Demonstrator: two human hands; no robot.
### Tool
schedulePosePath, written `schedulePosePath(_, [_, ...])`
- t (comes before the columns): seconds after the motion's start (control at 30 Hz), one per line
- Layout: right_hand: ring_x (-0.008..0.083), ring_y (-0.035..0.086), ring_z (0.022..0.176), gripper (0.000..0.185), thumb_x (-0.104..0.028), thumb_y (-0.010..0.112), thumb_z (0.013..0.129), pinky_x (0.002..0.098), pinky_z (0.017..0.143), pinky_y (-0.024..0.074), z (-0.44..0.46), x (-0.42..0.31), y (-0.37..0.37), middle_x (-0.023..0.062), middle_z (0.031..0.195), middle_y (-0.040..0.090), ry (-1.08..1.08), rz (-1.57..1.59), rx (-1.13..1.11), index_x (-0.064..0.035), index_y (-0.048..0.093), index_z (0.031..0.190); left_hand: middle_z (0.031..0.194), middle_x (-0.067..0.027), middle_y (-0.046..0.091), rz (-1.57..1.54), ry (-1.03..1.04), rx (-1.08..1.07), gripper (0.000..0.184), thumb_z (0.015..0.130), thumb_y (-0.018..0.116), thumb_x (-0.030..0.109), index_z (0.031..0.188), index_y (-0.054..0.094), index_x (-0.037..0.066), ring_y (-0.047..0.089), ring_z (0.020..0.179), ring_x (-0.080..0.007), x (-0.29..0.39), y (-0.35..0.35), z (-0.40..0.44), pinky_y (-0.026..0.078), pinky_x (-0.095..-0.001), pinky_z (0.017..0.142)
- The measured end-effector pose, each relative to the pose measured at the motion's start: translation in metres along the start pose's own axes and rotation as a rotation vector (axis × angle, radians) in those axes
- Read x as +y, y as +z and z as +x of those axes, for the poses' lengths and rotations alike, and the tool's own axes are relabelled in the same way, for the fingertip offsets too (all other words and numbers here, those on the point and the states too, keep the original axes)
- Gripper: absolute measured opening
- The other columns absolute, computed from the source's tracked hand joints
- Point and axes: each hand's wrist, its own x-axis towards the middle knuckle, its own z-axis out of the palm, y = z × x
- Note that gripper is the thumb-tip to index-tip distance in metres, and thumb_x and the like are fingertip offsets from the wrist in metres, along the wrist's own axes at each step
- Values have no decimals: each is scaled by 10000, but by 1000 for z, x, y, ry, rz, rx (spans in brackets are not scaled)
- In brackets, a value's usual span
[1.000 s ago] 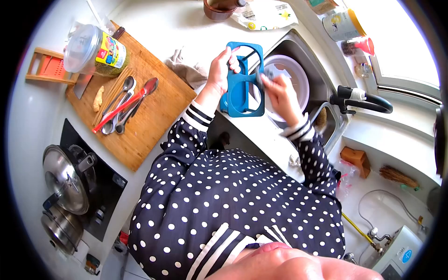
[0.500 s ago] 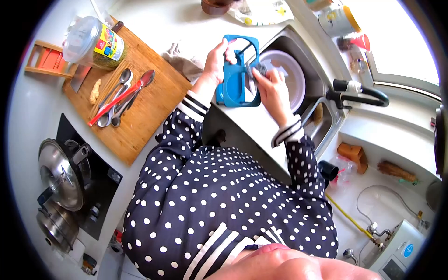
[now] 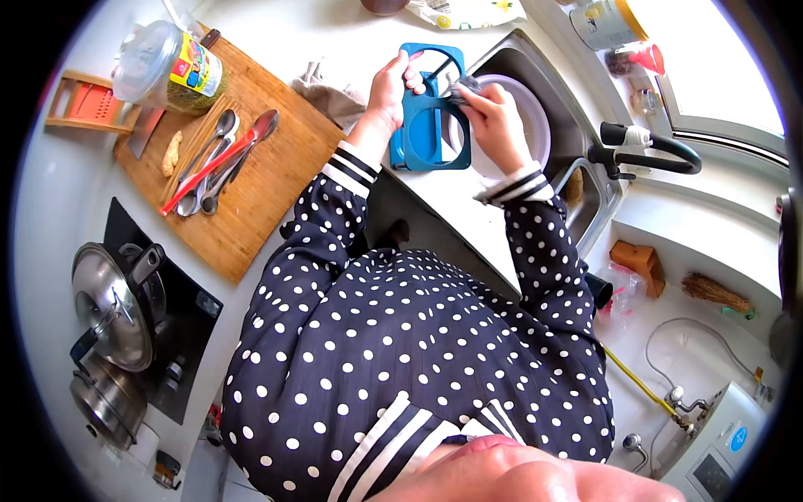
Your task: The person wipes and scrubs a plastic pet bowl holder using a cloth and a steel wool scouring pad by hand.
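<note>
Grips the blue plastic rack [image 3: 425, 102] along one side with the closed left hand [image 3: 387, 96], near the sink [image 3: 562, 99]; pinches a dark scourer [image 3: 466, 85] in the right hand [image 3: 498, 125] at the opposite edge. Could twist or drop the rack under uneven pressure, given a one-sided grip; might snag the scourer on the round cut-outs, or bump the white basin [image 3: 539, 109] from being so close

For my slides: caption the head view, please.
Left hand holds a blue rack by the sink; right hand, a dark scrubber.
</note>
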Motion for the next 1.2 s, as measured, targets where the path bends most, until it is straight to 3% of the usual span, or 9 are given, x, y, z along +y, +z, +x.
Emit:
schedulePosePath(0.03, [284,502,766,246,-95,656,804,357,689,439,-9,3,-7,104,792,509,174,168,-41,-118,708,1043,644,22,381,20,12,9,292,1006,427,277,778,447,96,373,567,-90,0,1,0,388,-257,546])
schedulePosePath(0.1, [287,507,780,260,-81,653,805,357,702,439,-26,2,-11,118,811,515,276,301,22,-95,696,1061,641,23,384,63,33,31,295,1006,426,280,779,456,94,373,566,-91,-1,2,-2,388,-258,547])
schedulePosePath(0.2, [288,509,798,332,-53,649,790,356,694,439,-60,-15,-3,122,837,516,45,50,45,-94,665,1119,637,26,384,92,51,44,306,1006,425,289,772,467,96,371,563,-92,-3,3,-2,388,-260,546])
schedulePosePath(0.37, [273,482,782,380,-18,651,765,364,691,434,-117,-63,1,111,852,488,190,-39,130,-93,654,1138,635,25,382,104,65,26,311,1006,427,297,772,468,96,368,562,-91,-2,1,1,387,-263,546])
schedulePosePath(0.53, [292,487,781,249,-70,648,787,379,674,440,-70,-45,4,108,816,501,185,-131,185,-89,684,1033,638,27,376,68,46,11,308,1006,426,302,785,474,91,361,561,-90,-3,-5,6,386,-258,555])
schedulePosePath(0.7, [284,493,771,272,-64,654,776,389,653,446,-97,-56,2,97,807,489,260,-83,169,-99,691,1043,652,26,383,94,44,22,310,1005,426,309,778,456,100,367,568,-92,0,1,4,387,-265,555])
schedulePosePath(0.87, [288,501,786,253,-105,644,795,385,662,453,-44,-26,8,105,811,501,187,-84,157,-122,694,1042,637,26,391,62,40,5,314,1007,422,306,768,452,104,377,561,-92,-2,-6,10,394,-265,551])
schedulePosePath(1.13, [292,493,787,300,-86,661,781,391,666,452,-74,-49,6,108,833,487,199,-181,142,-135,685,1075,629,24,377,53,118,50,335,1003,425,320,737,415,116,367,551,-98,-3,-2,10,396,-273,543])
schedulePosePath(1.2, [296,502,813,282,-109,661,788,381,684,455,-48,-29,9,114,838,501,207,-185,187,-141,694,1066,637,25,376,22,243,120,314,1004,410,323,882,530,59,378,554,-94,2,2,16,412,-277,544])
